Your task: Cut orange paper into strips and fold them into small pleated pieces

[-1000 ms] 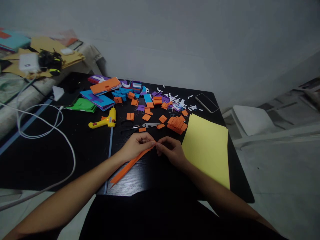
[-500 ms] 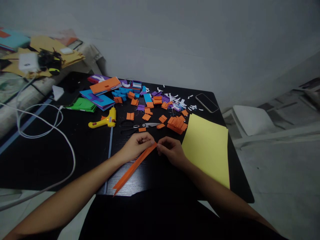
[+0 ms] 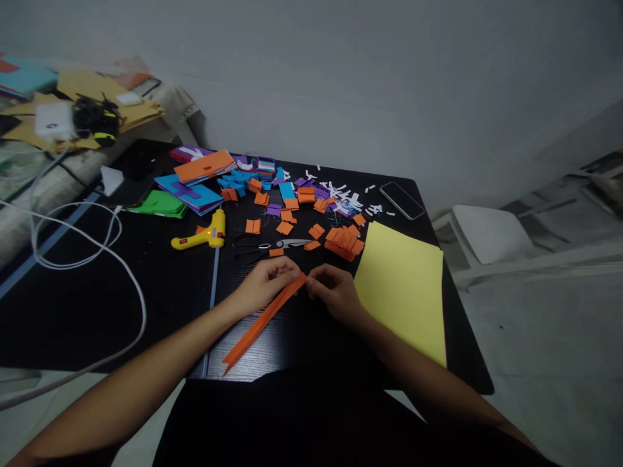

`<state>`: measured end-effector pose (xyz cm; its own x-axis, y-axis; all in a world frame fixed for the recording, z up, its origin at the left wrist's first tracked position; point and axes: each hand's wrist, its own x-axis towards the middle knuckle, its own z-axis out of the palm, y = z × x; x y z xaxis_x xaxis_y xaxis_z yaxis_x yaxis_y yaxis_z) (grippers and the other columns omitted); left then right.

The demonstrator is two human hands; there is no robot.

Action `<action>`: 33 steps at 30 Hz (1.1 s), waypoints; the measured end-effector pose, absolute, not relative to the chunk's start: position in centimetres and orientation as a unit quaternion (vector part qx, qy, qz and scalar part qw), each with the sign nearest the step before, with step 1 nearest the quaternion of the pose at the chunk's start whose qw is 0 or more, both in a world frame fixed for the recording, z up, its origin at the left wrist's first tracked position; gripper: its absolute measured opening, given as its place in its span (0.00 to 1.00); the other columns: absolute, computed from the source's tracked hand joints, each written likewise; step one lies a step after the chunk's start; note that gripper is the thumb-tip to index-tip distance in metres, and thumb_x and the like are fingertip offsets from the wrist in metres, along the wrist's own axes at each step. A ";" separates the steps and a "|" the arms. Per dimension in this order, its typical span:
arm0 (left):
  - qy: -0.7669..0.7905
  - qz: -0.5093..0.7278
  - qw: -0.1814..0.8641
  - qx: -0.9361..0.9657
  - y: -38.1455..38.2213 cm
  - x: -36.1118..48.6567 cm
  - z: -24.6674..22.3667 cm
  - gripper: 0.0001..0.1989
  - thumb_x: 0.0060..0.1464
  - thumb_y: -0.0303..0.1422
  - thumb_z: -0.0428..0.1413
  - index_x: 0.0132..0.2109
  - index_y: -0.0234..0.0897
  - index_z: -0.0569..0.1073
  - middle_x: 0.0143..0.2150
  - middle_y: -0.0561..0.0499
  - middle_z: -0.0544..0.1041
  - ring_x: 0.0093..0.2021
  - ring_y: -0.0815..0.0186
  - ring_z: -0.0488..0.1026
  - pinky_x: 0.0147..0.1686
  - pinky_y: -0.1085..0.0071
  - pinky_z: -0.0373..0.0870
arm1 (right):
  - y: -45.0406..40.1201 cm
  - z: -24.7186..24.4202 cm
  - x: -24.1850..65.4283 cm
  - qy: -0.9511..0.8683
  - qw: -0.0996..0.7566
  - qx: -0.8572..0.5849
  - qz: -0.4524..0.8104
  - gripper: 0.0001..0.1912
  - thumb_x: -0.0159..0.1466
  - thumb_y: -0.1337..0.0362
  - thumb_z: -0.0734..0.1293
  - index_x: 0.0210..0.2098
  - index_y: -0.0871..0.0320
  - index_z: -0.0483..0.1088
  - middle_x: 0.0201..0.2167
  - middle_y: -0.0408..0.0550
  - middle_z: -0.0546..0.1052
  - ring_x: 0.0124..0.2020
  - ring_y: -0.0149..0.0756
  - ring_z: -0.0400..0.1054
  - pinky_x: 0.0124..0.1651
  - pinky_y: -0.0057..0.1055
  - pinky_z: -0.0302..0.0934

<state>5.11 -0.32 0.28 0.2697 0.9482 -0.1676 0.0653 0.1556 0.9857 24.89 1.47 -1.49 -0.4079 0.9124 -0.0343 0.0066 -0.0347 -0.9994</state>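
Note:
A long folded orange paper strip runs slantwise above the black table, its split lower end toward my body. My left hand pinches it near the upper end between thumb and fingers. At the very tip, my right hand has thumb and forefinger closed on the strip's corner. Just beyond my hands lie black-handled scissors with an orange paper piece against them. A heap of folded orange pieces sits past my right hand.
Yellow paper sheets lie under and beside my right forearm. A yellow glue gun rests left of the scissors. White paper scraps and a phone are at the back. A white cable loops at left.
The strip's lower end has shifted slightly up and to the right. Both hands keep their grip in nearly the same place.

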 end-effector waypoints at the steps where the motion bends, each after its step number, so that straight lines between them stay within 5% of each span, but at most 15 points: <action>1: 0.472 0.369 0.611 0.518 -0.3 5.1 0.3 0.13 0.60 0.41 0.59 0.38 0.34 0.75 0.28 0.52 0.78 0.29 0.67 0.75 0.31 0.73 0.70 | 1.5 -1.5 24.9 -0.585 0.377 -0.395 0.600 0.11 0.61 0.56 0.73 0.30 0.57 0.73 0.21 0.40 0.74 0.22 0.29 0.66 0.28 0.27 0.62; 18: 0.470 0.375 0.579 0.551 -0.8 5.4 -0.6 0.12 0.60 0.39 0.61 0.35 0.33 0.75 0.28 0.51 0.80 0.27 0.69 0.77 0.28 0.76 0.68 | 1.5 -1.4 24.9 -0.568 0.370 -0.377 0.630 0.14 0.63 0.52 0.73 0.34 0.57 0.73 0.23 0.41 0.75 0.24 0.31 0.70 0.33 0.29 0.66; 33: 0.455 0.345 0.674 0.468 -0.4 5.3 -0.1 0.16 0.55 0.43 0.65 0.34 0.34 0.72 0.28 0.51 0.80 0.24 0.69 0.76 0.27 0.73 0.73 | 2.2 -1.5 25.2 -0.579 0.407 -0.430 0.560 0.14 0.65 0.53 0.71 0.33 0.56 0.72 0.22 0.39 0.73 0.24 0.31 0.67 0.31 0.29 0.62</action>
